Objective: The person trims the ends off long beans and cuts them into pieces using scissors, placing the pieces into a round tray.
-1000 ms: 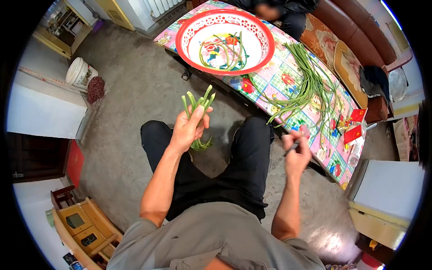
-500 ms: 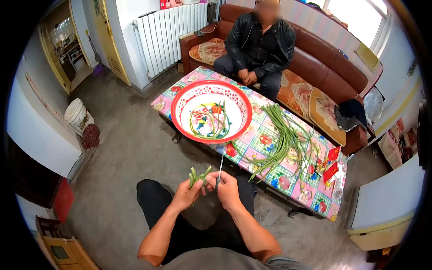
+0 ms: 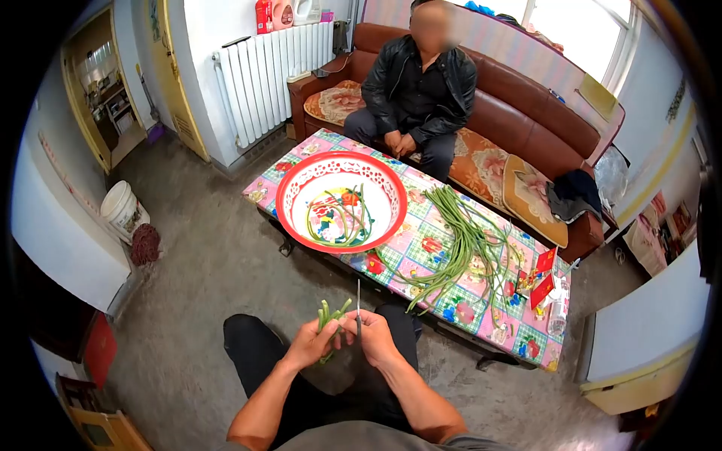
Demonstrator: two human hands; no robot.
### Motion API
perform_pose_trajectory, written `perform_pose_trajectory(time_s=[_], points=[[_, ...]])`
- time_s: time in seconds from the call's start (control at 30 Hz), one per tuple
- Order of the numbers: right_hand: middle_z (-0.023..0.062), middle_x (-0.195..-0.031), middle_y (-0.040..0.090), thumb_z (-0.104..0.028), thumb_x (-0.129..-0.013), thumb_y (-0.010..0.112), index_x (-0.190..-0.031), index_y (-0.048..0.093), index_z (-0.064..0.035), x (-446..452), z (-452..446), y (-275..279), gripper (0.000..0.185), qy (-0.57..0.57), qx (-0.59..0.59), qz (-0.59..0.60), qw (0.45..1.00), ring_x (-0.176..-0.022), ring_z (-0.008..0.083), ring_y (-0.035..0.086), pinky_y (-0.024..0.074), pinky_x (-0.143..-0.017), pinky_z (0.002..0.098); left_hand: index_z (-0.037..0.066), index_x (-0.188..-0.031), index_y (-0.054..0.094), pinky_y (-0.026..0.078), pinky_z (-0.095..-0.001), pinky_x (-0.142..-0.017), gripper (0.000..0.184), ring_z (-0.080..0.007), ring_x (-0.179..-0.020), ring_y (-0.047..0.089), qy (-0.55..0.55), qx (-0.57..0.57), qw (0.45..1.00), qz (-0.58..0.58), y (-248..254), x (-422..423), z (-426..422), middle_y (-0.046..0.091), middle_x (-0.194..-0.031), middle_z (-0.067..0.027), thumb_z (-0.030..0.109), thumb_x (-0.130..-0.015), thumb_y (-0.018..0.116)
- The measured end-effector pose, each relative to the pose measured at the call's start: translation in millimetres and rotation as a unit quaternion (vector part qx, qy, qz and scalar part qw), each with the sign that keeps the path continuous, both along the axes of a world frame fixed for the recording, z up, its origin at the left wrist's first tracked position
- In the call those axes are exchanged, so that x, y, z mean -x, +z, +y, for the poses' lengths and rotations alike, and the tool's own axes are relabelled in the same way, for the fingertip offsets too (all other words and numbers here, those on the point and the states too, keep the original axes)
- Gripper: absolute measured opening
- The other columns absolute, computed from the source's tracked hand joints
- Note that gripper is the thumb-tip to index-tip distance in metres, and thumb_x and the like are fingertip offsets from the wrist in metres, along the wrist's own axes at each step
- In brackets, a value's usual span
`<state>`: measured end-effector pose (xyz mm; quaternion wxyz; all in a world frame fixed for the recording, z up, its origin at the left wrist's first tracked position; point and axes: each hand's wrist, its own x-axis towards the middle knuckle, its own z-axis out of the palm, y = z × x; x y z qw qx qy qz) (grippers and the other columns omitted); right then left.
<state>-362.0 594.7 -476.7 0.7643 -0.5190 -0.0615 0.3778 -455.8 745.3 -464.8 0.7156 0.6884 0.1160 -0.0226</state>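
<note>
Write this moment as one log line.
left hand: holding green bean bunch | right hand: holding bladed tool, beside bunch | basin: on table, beans inside | bean pile: on table

My left hand grips beans; just beside it, my right hand holds a knife. A basin and more beans are on the table.
</note>
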Motion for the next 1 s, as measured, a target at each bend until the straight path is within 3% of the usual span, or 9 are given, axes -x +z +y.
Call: perform_pose_trajectory(time_s=[0.4,1.0], points=[[0.0033,-0.072,0.062,-0.014,-0.092,0.069,-0.097,0.067,0.0021,-1.0,1.0,1.6,0.017,-0.092,-0.038,-0.013,0.995,-0.064,0.0117,0.057,0.0439,-0.061,0.0256,0.001,-0.107,0.067,0.041,-0.0248,-0.048,0.04,-0.0086,-0.051,0.051,-0.02,0.02,1.0,0.008,-9.8,0.6,-0.9,0.065,-0.076,-0.0058,0.034,-0.108,0.045],[0.0018,-0.072,0.061,-0.016,-0.095,0.07,-0.111,0.067,0.003,3.8,-6.5,-0.3,0.025,-0.033,-0.112,0.036,0.992,-0.066,0.0109,0.055,0.047,-0.065,0.0269,0.003,-0.103,0.069,0.039,-0.0245,-0.05,0.042,-0.0078,-0.054,0.05,-0.047,0.035,0.997,0.052,-4.7,6.6,3.4,0.062,-0.069,-0.0032,0.039,-0.107,0.046]])
